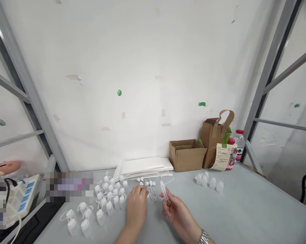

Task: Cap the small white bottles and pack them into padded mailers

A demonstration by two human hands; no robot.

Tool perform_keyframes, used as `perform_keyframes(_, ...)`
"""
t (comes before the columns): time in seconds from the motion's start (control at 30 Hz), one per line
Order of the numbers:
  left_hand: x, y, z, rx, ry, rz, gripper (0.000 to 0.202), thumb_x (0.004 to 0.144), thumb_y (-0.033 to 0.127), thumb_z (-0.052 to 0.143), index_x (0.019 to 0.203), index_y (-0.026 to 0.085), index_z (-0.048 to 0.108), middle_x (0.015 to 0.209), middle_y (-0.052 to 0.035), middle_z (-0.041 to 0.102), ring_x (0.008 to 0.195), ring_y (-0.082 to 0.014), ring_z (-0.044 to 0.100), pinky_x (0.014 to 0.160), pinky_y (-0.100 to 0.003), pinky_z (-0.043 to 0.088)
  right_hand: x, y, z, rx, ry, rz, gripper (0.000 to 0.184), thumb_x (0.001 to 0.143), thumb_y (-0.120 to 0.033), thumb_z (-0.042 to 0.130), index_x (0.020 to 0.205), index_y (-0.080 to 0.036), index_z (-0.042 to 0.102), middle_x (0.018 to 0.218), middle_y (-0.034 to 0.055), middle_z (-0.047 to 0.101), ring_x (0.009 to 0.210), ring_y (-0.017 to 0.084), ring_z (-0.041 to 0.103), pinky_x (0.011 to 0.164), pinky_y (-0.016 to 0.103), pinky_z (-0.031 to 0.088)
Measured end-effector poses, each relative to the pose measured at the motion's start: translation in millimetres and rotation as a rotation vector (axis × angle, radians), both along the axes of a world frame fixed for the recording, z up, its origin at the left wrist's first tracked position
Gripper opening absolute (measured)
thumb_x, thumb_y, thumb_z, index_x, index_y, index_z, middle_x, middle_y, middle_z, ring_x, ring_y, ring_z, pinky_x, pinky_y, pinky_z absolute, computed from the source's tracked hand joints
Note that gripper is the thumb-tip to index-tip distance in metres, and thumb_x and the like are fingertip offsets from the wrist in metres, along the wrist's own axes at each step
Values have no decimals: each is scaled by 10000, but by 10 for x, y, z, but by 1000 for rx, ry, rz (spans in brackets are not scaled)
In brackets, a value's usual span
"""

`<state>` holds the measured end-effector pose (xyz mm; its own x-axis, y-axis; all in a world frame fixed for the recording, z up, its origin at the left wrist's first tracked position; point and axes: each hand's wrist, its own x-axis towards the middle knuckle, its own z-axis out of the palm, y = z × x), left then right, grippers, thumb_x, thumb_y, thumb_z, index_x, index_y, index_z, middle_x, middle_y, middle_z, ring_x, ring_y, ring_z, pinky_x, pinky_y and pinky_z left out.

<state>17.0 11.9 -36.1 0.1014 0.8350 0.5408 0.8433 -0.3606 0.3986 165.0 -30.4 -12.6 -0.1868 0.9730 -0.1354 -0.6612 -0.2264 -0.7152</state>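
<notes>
My right hand (177, 211) holds a small clear bottle (164, 190) upright above the grey table (244, 210). My left hand (137, 206) rests palm down on the table, its fingertips reaching into a scatter of small white caps (147, 184); whether it grips one I cannot tell. Left of that hand stands a cluster of several small white bottles with looped caps (109, 196). A wristwatch (204, 237) is on my right wrist.
A stack of white flat bags (145, 166) lies by the wall. An open cardboard box (187, 155), a brown paper bag (215, 135) and a water bottle (239, 144) stand at the back right. Several capped bottles (209, 181) sit to the right. A power strip (23, 198) lies at the left.
</notes>
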Motion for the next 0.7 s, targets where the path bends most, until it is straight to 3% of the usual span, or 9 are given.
perform_keyframes(0.2,4,-38,144,-223,-756,-133,103,746,285,562,727,225,643,895,-65,700,926,-258,608,872,-409,416,-14,22,-26,34,-336,-83,415,567,-478,769,742,-124,642,605,24,642,434,62,468,486,204,324)
perform_keyframes(0.33,3,-65,231,-461,-1193,-192,281,623,439,685,700,175,625,787,-86,721,854,-257,648,842,-388,449,-63,51,-97,86,-551,-120,447,472,-502,790,661,-134,622,588,17,638,467,99,488,495,236,363)
perform_keyframes(0.47,5,-86,280,-599,-1307,-238,352,531,449,754,670,159,611,733,-82,728,793,-244,668,836,-380,460,-98,28,-125,138,-679,-140,367,510,-434,784,654,-144,611,553,-20,588,472,95,447,479,233,346)
perform_keyframes(0.7,26,-101,336,-607,-1340,-273,358,520,451,763,663,159,614,698,-75,727,764,-238,674,828,-368,467,-100,-12,-109,164,-803,-168,272,570,-386,738,618,-174,575,489,-55,504,479,101,413,489,236,306)
